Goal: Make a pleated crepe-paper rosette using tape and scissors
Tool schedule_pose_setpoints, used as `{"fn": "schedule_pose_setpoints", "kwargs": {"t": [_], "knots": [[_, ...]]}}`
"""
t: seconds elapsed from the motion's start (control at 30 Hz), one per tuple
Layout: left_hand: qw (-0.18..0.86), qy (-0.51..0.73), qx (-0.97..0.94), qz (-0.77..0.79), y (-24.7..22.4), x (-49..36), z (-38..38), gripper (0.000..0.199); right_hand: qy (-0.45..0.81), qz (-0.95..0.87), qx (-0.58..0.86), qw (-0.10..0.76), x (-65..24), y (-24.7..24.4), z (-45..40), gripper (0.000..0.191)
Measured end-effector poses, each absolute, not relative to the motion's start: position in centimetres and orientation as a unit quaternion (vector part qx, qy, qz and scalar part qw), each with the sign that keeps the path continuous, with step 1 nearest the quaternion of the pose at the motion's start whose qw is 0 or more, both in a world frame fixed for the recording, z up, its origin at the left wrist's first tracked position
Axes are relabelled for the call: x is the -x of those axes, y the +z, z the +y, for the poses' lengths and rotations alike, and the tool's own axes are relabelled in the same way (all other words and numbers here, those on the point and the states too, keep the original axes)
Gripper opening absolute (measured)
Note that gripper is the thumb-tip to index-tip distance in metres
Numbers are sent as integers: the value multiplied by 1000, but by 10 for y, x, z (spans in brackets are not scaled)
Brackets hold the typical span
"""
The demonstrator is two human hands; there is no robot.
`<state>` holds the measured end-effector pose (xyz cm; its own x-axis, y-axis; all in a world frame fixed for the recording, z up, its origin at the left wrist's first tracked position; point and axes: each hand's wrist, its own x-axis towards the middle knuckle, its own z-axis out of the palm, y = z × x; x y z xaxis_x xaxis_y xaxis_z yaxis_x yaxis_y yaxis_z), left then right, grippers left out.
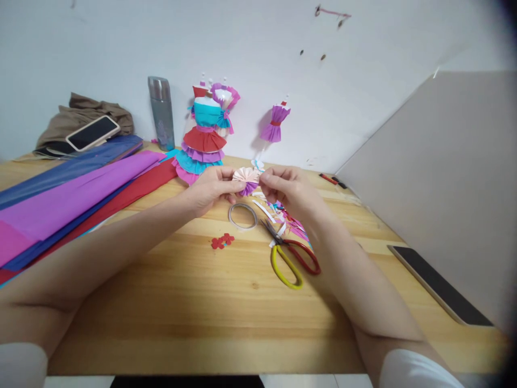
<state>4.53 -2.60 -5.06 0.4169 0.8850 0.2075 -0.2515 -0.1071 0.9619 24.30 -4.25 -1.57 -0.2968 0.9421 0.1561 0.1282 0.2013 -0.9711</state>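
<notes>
A pleated paper rosette [246, 177], pale pink above and purple below, is held up over the table. My left hand [213, 188] pinches its left side between thumb and fingers. At its right edge, the fingers of my right hand [284, 186] are pressed together; whether they grip the rosette or something small beside it is hidden. Below the hands lie a roll of tape [243, 215], red paper flowers [222, 241] and scissors [285, 245] with one yellow and one red handle. Colourful paper scraps [293, 221] are strewn partly behind my right forearm.
Small mannequins in crepe-paper dresses [204, 139] stand at the back, with a purple one [276, 123] apart. A grey bottle [161, 114], a phone [93, 133] on brown cloth and crepe-paper sheets [84, 199] occupy the left. A dark tablet-like slab [440, 285] lies right.
</notes>
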Motion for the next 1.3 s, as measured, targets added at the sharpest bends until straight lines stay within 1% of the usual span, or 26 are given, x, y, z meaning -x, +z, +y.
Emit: {"fn": "schedule_pose_setpoints", "kwargs": {"t": [0.1,0.27,0.4,0.6,0.77,1.07,1.3], "knots": [[626,461,-565,275,-50,-44,-26,32,452,-649,414,450,-244,-14,-44,38],[654,448,-545,273,-49,-44,-27,29,417,-679,429,426,-238,-14,-48,38],[673,436,-523,289,-48,-43,-28,23,413,-669,430,444,-242,-13,-48,41],[693,447,-495,275,-48,-44,-28,18,423,-686,431,405,-242,-15,-46,42],[694,433,-502,282,-49,-44,-28,17,404,-680,430,436,-238,-18,-45,39],[659,423,-548,293,-51,-45,-29,21,405,-683,433,427,-241,-14,-47,32],[617,418,-596,299,-48,-47,-31,17,405,-688,425,426,-242,-15,-45,25]]}}
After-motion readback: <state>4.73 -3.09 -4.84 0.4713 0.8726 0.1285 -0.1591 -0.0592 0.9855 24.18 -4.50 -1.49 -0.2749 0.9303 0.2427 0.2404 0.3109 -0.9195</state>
